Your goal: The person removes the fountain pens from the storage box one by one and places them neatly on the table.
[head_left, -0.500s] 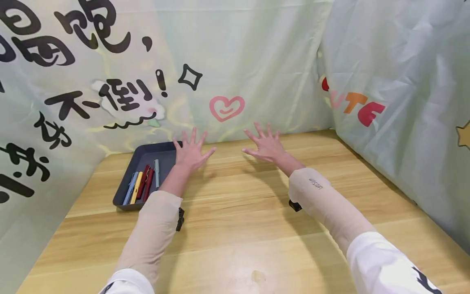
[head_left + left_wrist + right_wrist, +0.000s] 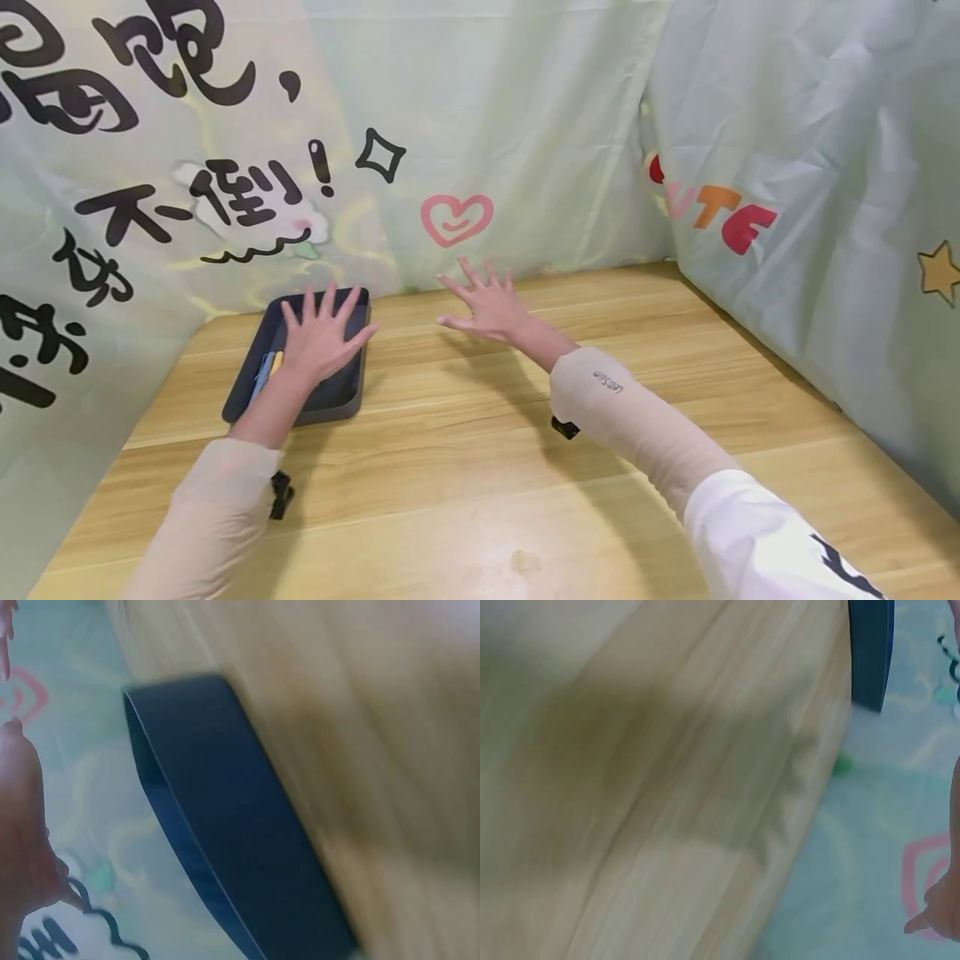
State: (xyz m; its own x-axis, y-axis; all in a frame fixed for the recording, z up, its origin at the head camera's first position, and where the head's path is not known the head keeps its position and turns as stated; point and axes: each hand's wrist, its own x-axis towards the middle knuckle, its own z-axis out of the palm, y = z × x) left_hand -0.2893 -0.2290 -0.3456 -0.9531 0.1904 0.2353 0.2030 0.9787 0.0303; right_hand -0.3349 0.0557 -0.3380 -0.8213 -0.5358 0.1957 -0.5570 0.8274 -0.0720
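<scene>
left hand [image 2: 318, 337]: fingers straight and spread, palm down, grasping nothing, held over the dark grey rectangular plastic tray [image 2: 348, 396]; contact with the tray cannot be told. tray sits on the pale wood-grain counter [image 2: 480, 467] at its far left, close to the backdrop. contents mostly hidden by the hand: only the ends of a light blue pen [image 2: 262, 372] and a yellow pen [image 2: 276, 362] show beside the wrist.

right hand [image 2: 487, 308]: also released, fingers spread flat, over bare counter to the right of the tray, well apart from it.

right forearm in a beige sleeve [image 2: 637, 425] with small dark lettering, too small to read surely.

pale green printed cloth backdrop [image 2: 525, 125]: large black chinese characters incl. "不倒!", a pink heart with a smile, and coloured letters reading "ute" on the right panel, first letter hidden in a fold.
</scene>
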